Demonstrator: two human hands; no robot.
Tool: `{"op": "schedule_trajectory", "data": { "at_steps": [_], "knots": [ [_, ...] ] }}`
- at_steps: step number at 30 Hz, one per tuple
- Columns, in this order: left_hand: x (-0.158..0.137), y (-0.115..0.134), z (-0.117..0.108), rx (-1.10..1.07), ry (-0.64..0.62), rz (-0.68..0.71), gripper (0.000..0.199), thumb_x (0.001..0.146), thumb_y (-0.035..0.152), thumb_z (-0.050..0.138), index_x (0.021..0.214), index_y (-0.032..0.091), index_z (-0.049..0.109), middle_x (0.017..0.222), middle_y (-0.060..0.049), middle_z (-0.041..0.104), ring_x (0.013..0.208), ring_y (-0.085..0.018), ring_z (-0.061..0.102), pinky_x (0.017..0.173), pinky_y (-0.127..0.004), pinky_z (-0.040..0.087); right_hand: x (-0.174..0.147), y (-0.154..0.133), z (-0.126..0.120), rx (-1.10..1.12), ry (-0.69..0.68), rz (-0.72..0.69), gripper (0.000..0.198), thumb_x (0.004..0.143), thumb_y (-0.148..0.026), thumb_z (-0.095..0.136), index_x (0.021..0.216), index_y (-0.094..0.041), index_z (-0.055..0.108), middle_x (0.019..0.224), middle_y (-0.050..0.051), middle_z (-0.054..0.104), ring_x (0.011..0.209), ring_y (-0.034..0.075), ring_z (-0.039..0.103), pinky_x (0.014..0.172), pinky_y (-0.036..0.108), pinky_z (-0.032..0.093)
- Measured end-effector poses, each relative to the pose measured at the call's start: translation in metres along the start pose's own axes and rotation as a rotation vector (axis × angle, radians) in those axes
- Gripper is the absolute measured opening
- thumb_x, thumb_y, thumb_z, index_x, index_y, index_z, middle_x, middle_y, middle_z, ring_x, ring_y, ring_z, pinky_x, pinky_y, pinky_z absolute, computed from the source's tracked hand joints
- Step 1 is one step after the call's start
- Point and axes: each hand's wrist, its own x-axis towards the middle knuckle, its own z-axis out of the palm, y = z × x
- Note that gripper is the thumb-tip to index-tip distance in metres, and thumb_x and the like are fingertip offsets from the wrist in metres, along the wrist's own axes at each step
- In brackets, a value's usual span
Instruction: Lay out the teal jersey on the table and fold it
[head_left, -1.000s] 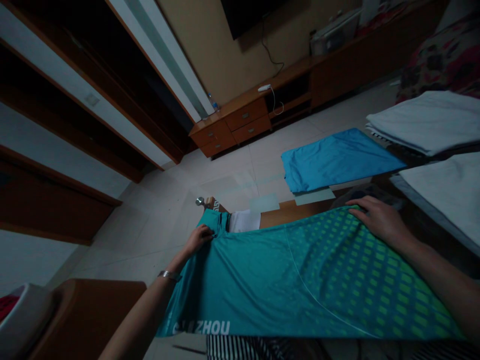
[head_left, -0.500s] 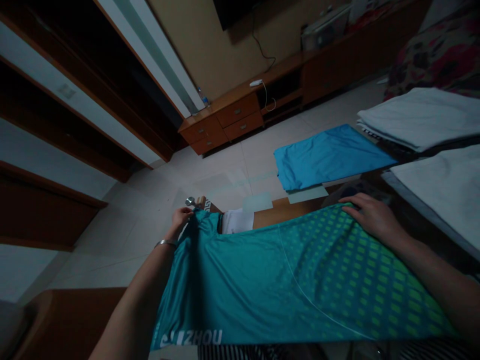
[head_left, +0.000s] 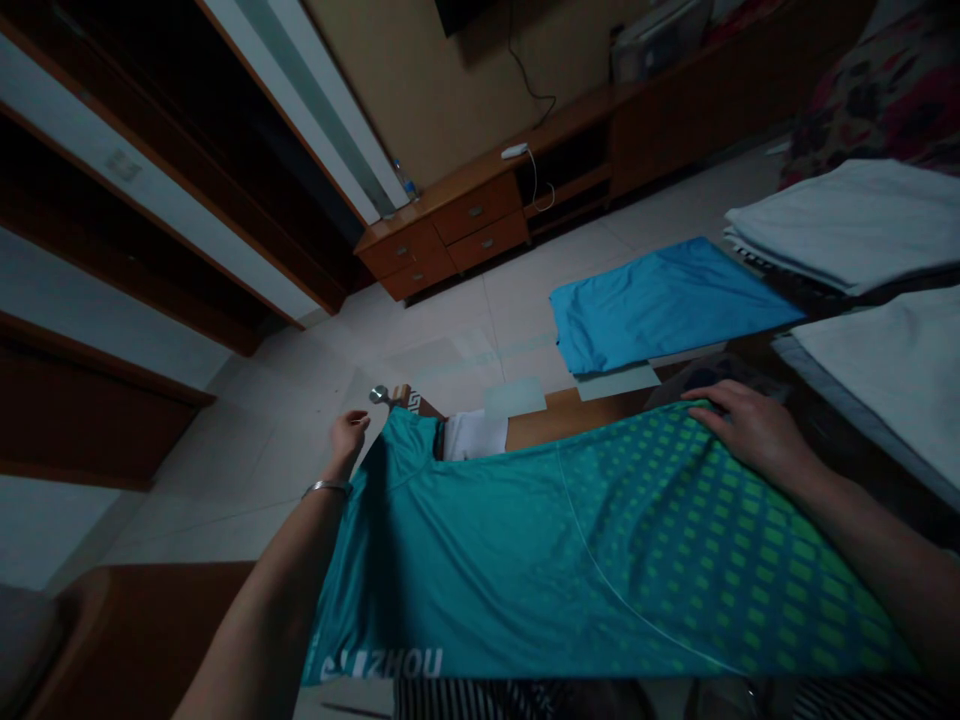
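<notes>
A teal jersey [head_left: 480,550] with a green square pattern on its right part and white lettering near the lower edge is spread sideways before me. My left hand [head_left: 348,440] is just left of the jersey's upper left corner, apart from it, with fingers loosely bent and nothing between them. A metal bracelet circles that wrist. At the upper right edge, my right hand [head_left: 750,428] pinches the jersey between thumb and fingers. The jersey hides most of the surface beneath it.
A folded blue garment [head_left: 660,300] lies beyond the jersey on a glass-topped table [head_left: 517,398]. Folded white garments [head_left: 862,225] are stacked at right. Farther off stands a wooden TV cabinet [head_left: 442,240]; a brown wooden piece of furniture [head_left: 165,620] is at lower left.
My left hand has let go of the jersey's corner and moved slightly left. The right hand stays at the upper right edge. The view has shifted slightly.
</notes>
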Motion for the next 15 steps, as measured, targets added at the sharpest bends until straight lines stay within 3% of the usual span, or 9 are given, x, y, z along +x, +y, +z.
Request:
{"op": "schedule_trajectory", "data": {
  "at_steps": [5, 10, 15],
  "knots": [
    [-0.044, 0.010, 0.000, 0.002, 0.017, 0.115, 0.022, 0.084, 0.016, 0.046, 0.093, 0.009, 0.065, 0.097, -0.010, 0.063, 0.084, -0.016, 0.056, 0.079, -0.027, 0.044, 0.000, 0.001, 0.000, 0.004, -0.002, 0.004, 0.032, 0.087, -0.040, 0.047, 0.100, -0.020, 0.068, 0.099, 0.009, 0.066, 0.088, 0.023, 0.061, 0.074, 0.034, 0.046],
    [-0.076, 0.058, 0.023, -0.037, -0.037, 0.244, 0.026, 0.090, 0.033, 0.044, 0.091, 0.016, 0.065, 0.089, -0.006, 0.062, 0.081, -0.016, 0.057, 0.077, -0.027, 0.044, 0.000, 0.001, 0.001, 0.008, -0.001, 0.002, 0.033, 0.086, -0.040, 0.047, 0.100, -0.019, 0.068, 0.097, 0.008, 0.066, 0.088, 0.023, 0.062, 0.075, 0.034, 0.048],
    [-0.083, 0.106, 0.035, 0.073, -0.124, 0.176, 0.025, 0.087, 0.038, 0.051, 0.096, 0.016, 0.060, 0.091, -0.007, 0.062, 0.081, -0.018, 0.057, 0.068, -0.026, 0.042, 0.001, 0.000, 0.001, 0.021, 0.019, 0.006, 0.029, 0.084, -0.037, 0.050, 0.099, -0.019, 0.069, 0.095, 0.008, 0.066, 0.088, 0.023, 0.062, 0.075, 0.034, 0.048]
  ]
}}
